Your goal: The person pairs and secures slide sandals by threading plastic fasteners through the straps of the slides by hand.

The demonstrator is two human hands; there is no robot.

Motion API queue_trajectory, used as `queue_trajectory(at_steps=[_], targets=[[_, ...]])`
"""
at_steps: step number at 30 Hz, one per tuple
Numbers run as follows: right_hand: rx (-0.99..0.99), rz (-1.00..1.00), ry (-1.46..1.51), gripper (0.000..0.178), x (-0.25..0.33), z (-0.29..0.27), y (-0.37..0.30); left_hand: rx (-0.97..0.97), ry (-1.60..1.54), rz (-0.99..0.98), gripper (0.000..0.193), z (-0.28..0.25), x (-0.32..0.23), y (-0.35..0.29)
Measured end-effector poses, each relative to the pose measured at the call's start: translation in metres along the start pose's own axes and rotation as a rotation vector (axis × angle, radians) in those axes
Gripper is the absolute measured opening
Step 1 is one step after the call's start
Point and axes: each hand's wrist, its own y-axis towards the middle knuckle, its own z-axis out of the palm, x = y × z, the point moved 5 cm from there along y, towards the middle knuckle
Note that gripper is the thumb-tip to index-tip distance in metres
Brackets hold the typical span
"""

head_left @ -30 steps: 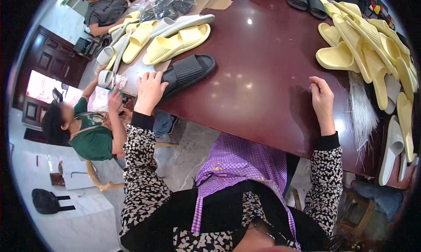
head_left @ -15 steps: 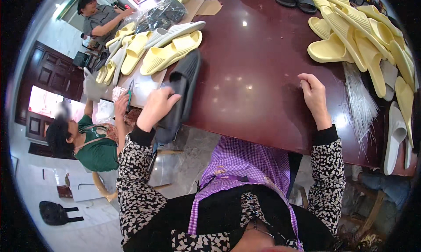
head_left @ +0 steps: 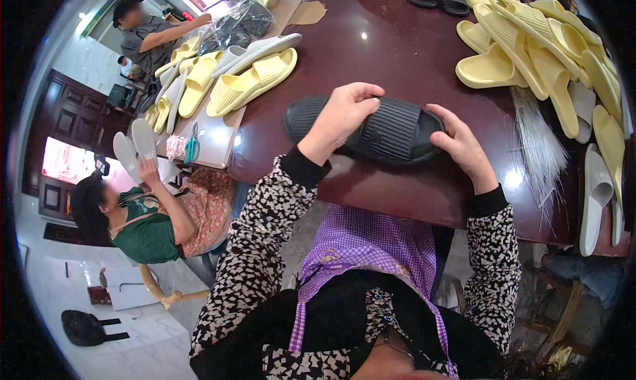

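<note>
A pair of black ribbed slide slippers (head_left: 391,127) is held just over the near part of the dark red table, lying crosswise, one against the other. My left hand (head_left: 339,120) is closed on them near the middle, with thumb and fingers at the ribbed strap. At their right end, my right hand (head_left: 464,145) has its thumb and fingers curved around the edge of the slipper. The palm side of my left hand is hidden.
Yellow slippers (head_left: 490,69) are piled at the right, next to a bundle of clear thin strips (head_left: 538,151). More yellow and grey slippers (head_left: 255,82) line the left side. Green scissors (head_left: 193,147) lie by a co-worker (head_left: 149,221) holding light grey slippers (head_left: 136,145). Another person (head_left: 149,32) sits beyond.
My left hand has brought the black slippers from the left table edge to the middle and turned them crosswise. My right hand now holds their right end. The co-worker has put down the scissors.
</note>
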Motion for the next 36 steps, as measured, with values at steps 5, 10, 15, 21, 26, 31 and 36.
queue_trajectory(at_steps=[5,10,15,21,26,31,36], targets=[[-0.191,0.057,0.120,0.048,-0.010,-0.018,0.001,-0.043,0.104,0.184,0.029,0.018,-0.007,-0.005],[-0.254,0.127,0.318,0.048,-0.021,-0.029,0.005,-0.425,0.705,0.494,0.035,-0.028,-0.010,-0.034],[-0.221,0.124,0.378,0.051,-0.020,-0.031,0.005,-0.560,0.880,0.315,0.053,-0.079,0.024,-0.052],[-0.214,0.118,0.383,0.048,-0.020,-0.030,0.006,-0.558,0.558,0.021,0.062,-0.096,0.064,-0.056],[-0.213,0.103,0.409,0.046,-0.021,-0.033,0.006,-0.655,0.744,0.070,0.061,-0.114,0.065,-0.051],[-0.290,0.101,0.459,0.044,-0.024,-0.041,0.004,-0.717,0.066,-0.104,0.047,-0.130,0.097,-0.065],[-0.310,0.125,0.560,0.037,-0.030,-0.042,0.008,-0.449,-0.617,-0.013,0.026,-0.112,0.095,-0.071]])
